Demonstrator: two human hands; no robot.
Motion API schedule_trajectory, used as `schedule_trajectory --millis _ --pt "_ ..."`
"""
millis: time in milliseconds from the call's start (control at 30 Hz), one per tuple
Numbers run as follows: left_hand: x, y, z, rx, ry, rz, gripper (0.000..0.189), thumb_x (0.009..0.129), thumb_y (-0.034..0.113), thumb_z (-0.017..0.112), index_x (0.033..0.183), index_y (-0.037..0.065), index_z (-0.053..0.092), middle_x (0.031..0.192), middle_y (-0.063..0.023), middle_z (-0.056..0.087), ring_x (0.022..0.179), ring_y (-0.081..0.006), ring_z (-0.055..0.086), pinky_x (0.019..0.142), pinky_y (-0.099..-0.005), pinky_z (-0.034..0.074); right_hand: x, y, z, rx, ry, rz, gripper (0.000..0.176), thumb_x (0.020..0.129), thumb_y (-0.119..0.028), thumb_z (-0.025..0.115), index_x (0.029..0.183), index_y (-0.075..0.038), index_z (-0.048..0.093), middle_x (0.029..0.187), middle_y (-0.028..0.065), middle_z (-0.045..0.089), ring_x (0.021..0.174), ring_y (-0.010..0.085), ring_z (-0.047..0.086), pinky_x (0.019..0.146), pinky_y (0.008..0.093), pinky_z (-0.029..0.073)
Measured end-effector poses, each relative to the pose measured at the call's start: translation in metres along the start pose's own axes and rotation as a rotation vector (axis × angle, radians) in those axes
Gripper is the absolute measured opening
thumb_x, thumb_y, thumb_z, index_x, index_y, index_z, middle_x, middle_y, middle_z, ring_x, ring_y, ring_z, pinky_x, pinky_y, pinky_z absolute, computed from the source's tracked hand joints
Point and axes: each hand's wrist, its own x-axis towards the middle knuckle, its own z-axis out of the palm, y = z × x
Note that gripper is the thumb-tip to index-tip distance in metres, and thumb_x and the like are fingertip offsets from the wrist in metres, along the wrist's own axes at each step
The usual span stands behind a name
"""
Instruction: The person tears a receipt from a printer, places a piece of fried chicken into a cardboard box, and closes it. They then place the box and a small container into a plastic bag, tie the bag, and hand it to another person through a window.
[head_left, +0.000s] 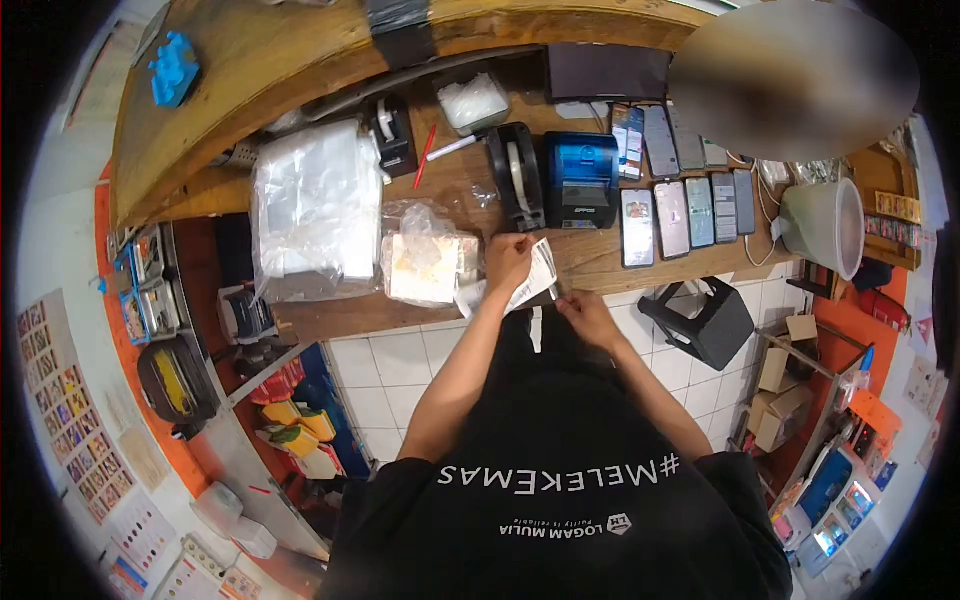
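My left hand [510, 262] is closed at the table's front edge, its fingers pinching a white printed slip of paper [541, 270]. My right hand [588, 319] is just right of it and lower, thumb and fingers pressed together at a small white end by the slip's lower corner; what it grips is mostly hidden. Left of my left hand lies a clear plastic-wrapped packet [422, 268] with a pale, printed face. Beyond the hands stand a black tape dispenser [516, 178] and a blue-and-black label printer [583, 180].
Several phones [672, 215] lie in rows right of the printer, beside a whitish bucket [822, 228]. A large stack of clear plastic bags [315, 205] covers the table's left. Another tape dispenser [393, 135] and a red pen [425, 157] lie behind. A black stool [703, 320] stands on the floor.
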Motion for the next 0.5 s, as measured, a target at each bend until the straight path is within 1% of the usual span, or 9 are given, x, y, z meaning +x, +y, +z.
schedule_trajectory --millis 67,100,133,200,267,333,400,467,500 --pt "-0.003 -0.03 0.016 0.242 0.059 0.015 0.021 0.095 0.022 0.064 0.093 0.004 0.075 0.086 -0.0155 0.073 0.075 -0.0262 0.07 0.069 -0.0342 0.053 0.005 0.001 -0.009 -0.129 -0.067 0.026 0.025 0.089 -0.022 0.069 0.086 0.003 0.068 0.078 0.025 0.066 0.072 0.0392 0.066 0.066 0.0448 0.05" --pt "-0.015 -0.026 0.017 0.19 0.121 0.081 0.019 0.094 0.019 0.063 0.093 0.003 0.074 0.085 -0.017 0.072 0.073 -0.0289 0.07 0.068 -0.0349 0.053 0.004 0.002 -0.015 -0.3 -0.103 -0.06 0.026 0.088 -0.024 0.069 0.085 0.002 0.067 0.075 0.0251 0.065 0.07 0.0393 0.065 0.065 0.0455 0.049" --pt "-0.029 -0.018 0.013 0.14 0.181 0.162 0.018 0.094 0.016 0.063 0.092 0.003 0.074 0.085 -0.0184 0.071 0.071 -0.0317 0.069 0.067 -0.0357 0.053 0.001 0.005 -0.022 -0.31 -0.175 -0.118 0.025 0.088 -0.024 0.069 0.083 0.001 0.066 0.072 0.0236 0.064 0.07 0.039 0.064 0.064 0.0452 0.048" --pt "-0.077 0.057 -0.041 -0.033 0.116 0.052 0.015 0.094 0.013 0.063 0.095 0.001 0.072 0.082 -0.0211 0.07 0.066 -0.0277 0.068 0.065 -0.0336 0.053 -0.021 -0.035 -0.04 -0.235 -0.308 0.023 0.023 0.091 -0.023 0.068 0.089 -0.001 0.066 0.071 0.0143 0.064 0.069 0.0247 0.063 0.063 0.0379 0.047" --pt "-0.119 0.05 -0.072 -0.192 0.266 0.05 0.012 0.093 0.009 0.064 0.098 0.0 0.071 0.077 -0.0178 0.069 0.061 -0.0239 0.065 0.063 -0.0324 0.052 -0.038 -0.082 -0.041 -0.123 -0.417 0.082 0.021 0.095 -0.022 0.064 0.091 -0.001 0.065 0.073 0.012 0.064 0.068 0.0191 0.061 0.063 0.0354 0.047" --pt "-0.151 0.004 -0.085 -0.35 0.457 -0.001 0.011 0.094 0.008 0.064 0.099 0.0 0.07 0.077 -0.0118 0.069 0.063 -0.0205 0.063 0.065 -0.0308 0.05 -0.036 -0.094 -0.013 -0.089 -0.438 -0.184 0.02 0.097 -0.02 0.062 0.093 -0.001 0.066 0.078 0.0148 0.066 0.071 0.0255 0.062 0.066 0.0378 0.048" --pt "-0.164 -0.037 -0.101 -0.409 0.7 0.007 0.011 0.095 0.007 0.063 0.095 -0.001 0.07 0.089 -0.0103 0.069 0.081 -0.0207 0.064 0.075 -0.033 0.05 -0.02 -0.121 0.022 -0.319 -0.433 -0.348 0.022 0.096 -0.025 0.061 0.096 -0.003 0.065 0.092 0.0194 0.068 0.085 0.0398 0.064 0.075 0.0452 0.05" --pt "-0.153 -0.038 -0.135 -0.109 0.98 0.193 0.011 0.095 0.006 0.063 0.098 0.0 0.071 0.108 -0.0141 0.067 0.104 -0.022 0.061 0.09 -0.0336 0.047 -0.006 -0.146 0.058 -0.471 -0.352 -0.429 0.02 0.097 -0.021 0.057 0.097 -0.002 0.064 0.091 0.0214 0.067 0.088 0.0409 0.066 0.076 0.0477 0.052" --pt "-0.139 -0.042 -0.145 -0.109 0.974 0.195 0.012 0.095 0.007 0.062 0.099 0.0 0.072 0.113 -0.0143 0.066 0.109 -0.0227 0.058 0.093 -0.0339 0.046 0.002 -0.158 0.073 -0.588 -0.311 -0.413 0.022 0.098 -0.022 0.055 0.095 -0.002 0.064 0.091 0.0217 0.067 0.086 0.0407 0.066 0.075 0.0475 0.052"
